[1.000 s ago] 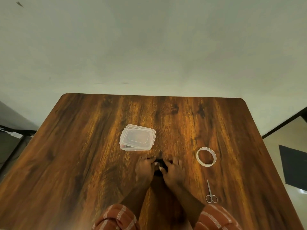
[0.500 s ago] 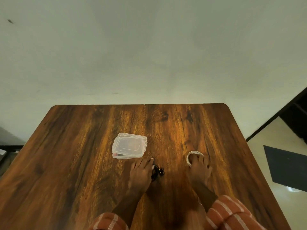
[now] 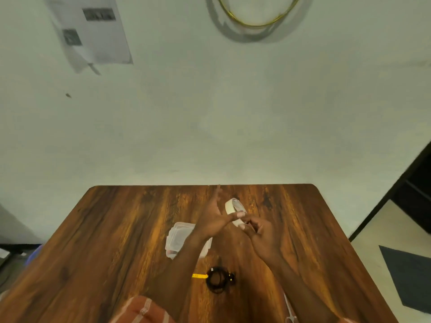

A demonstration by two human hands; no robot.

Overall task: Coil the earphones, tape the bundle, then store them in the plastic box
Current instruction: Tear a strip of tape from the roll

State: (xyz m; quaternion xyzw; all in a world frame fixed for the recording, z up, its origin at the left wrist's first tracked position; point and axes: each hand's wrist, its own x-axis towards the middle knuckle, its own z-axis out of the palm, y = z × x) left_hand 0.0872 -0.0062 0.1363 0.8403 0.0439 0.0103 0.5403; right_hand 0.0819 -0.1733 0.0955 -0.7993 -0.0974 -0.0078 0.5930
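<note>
Both hands raised above the table [image 3: 116, 229], meeting on the tape roll [image 3: 234, 210] at about the table's centre, slightly toward 12 o'clock.

Left hand [image 3: 213, 220]: fingers straight and spread, pointing to 12; thumb reaches toward 3 o'clock and presses the roll's rim. Whether its fingers back the roll from behind cannot be told, so its grip is not clear.

Right hand [image 3: 262, 234]: fingers curled, thumb and fingertips pinched at the roll's near edge, at the roll's 5 o'clock. The roll stands tilted, its open ring facing up and toward 1 o'clock.

Earphones [image 3: 218, 279]: black, coiled into a small bundle, lying on the table at 6 o'clock from the hands, between the two forearms and touched by neither. A yellow tag [image 3: 200, 275] sticks out of the coil toward 9 o'clock. No tape on the bundle that I can make out.

Box [image 3: 179, 238]: clear plastic, lid on, resting on the table at 7 o'clock from the left hand, partly hidden under the left forearm; at 11 o'clock from the earphones, near but apart.

Scissors [image 3: 289, 308]: at 5 o'clock, by the near table edge, mostly hidden by the right forearm.

Striped sleeves [image 3: 142, 311] at the bottom edge.
</note>
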